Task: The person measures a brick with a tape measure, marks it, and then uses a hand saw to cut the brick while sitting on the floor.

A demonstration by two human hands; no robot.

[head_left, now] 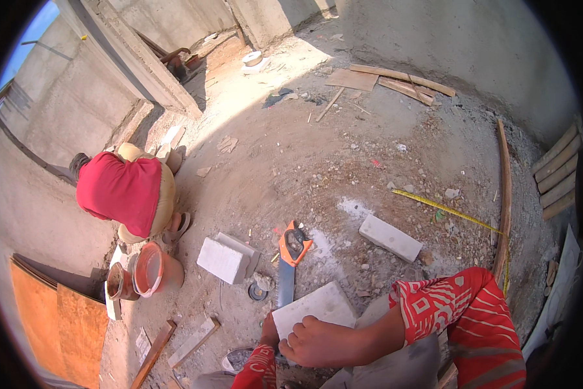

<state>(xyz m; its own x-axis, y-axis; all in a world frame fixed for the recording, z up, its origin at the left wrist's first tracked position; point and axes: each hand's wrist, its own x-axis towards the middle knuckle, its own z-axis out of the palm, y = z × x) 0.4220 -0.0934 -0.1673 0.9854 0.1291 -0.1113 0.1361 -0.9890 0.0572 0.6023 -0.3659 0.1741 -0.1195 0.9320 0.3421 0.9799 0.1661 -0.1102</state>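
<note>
A white lightweight concrete block lies in front of me, close to my knees. At its left edge is my left hand, its fingers closed against the block's side and partly hidden. My right hand rests over the block's near edge with the fingers curled in; whatever they may hold is hidden. Just beyond the block, a handsaw with an orange and black handle lies on the ground, its blade pointing toward me.
White blocks lie left of the saw, another block to its right. A yellow tape measure stretches across the gravel. At left, a person in a red top bends near the wall beside buckets. Wood strips lie near left.
</note>
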